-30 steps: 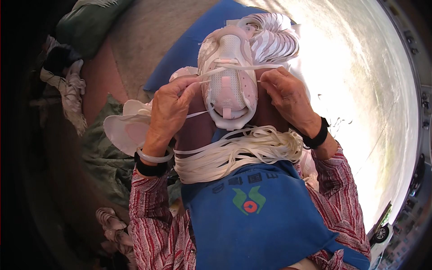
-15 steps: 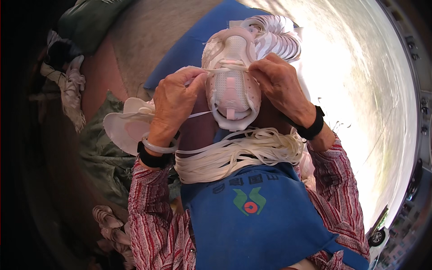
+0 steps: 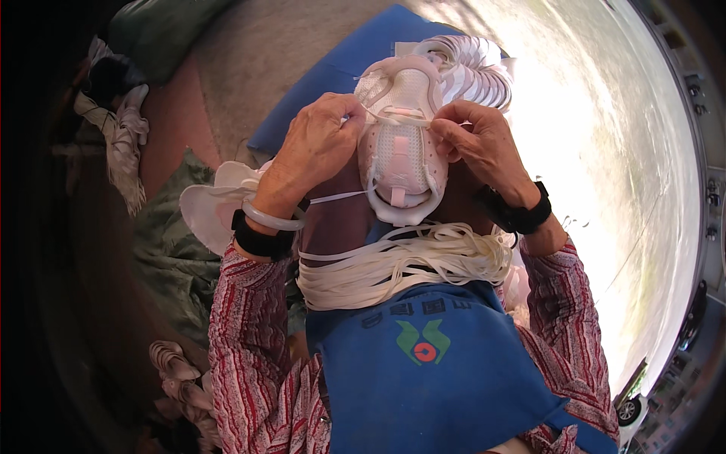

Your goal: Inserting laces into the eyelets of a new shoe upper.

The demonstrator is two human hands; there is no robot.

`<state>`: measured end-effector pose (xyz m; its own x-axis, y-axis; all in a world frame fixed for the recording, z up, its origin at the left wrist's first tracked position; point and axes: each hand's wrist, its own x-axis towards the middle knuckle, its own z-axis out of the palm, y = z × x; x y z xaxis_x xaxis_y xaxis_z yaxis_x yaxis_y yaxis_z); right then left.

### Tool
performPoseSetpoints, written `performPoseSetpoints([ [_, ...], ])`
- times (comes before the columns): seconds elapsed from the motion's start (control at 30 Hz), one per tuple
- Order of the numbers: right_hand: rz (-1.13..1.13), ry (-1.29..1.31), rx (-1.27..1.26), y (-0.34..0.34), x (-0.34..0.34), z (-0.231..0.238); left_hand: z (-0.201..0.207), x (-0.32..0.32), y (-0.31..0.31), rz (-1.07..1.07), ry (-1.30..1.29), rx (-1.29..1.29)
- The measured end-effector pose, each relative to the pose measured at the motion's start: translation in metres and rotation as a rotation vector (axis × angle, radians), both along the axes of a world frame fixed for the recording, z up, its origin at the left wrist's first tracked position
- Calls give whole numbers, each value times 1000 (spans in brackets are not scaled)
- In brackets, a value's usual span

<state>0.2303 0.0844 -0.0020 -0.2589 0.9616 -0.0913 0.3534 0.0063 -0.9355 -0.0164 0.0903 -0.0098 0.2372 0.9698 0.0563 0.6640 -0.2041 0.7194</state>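
Note:
A pale pink and white shoe upper (image 3: 407, 89) lies across my knees, its tongue and heel opening toward me. A flat white shoelace (image 3: 402, 119) runs sideways through its front eyelets. At the shoe's left edge my left hand (image 3: 319, 138) is closed in a pinch on one part of the lace. My right hand (image 3: 478, 142) pinches the lace at the right edge, thumb and forefinger together. The exact lace ends are hidden by the fingers. A thick bundle of off-white laces (image 3: 408, 265) lies over my lap, just nearer than the shoe.
A stack of shoe pieces (image 3: 478, 79) sits beyond the shoe on a blue surface (image 3: 325, 83). White and pink pieces (image 3: 208, 208) lie left of my left wrist. More shoe parts (image 3: 178, 371) are at lower left, by green cloth (image 3: 178, 250). A blue apron (image 3: 408, 393) covers my lap.
Both hands and the shoe have shifted slightly right in the view. My left hand has turned and risen a little, and the lace lies closer across the shoe. Both hands keep their pinch.

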Motion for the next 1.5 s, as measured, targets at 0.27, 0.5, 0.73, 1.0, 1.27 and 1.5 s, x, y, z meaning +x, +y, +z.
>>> performPoseSetpoints([
  [0.27, -27, -291, 491, -6, -5, -10, 9, 14, 3, -43, 135, 26],
  [0.5, -6, -450, 540, -33, -19, 3, 7, 20, 0, 117, -106, -94],
  [0.73, -43, -558, 563, -38, -23, -1, -3, 30, -4, 68, 163, 266],
  [1.0, -72, -322, 527, -30, -12, -10, -7, 31, -15, 89, -26, 214],
  [1.27, 81, -660, 592, -23, -22, -2, -28, 43, -35, 28, 144, 353],
  [1.5, 156, -940, 829, -9, -33, 5, -34, 48, -36, 50, 139, 310],
])
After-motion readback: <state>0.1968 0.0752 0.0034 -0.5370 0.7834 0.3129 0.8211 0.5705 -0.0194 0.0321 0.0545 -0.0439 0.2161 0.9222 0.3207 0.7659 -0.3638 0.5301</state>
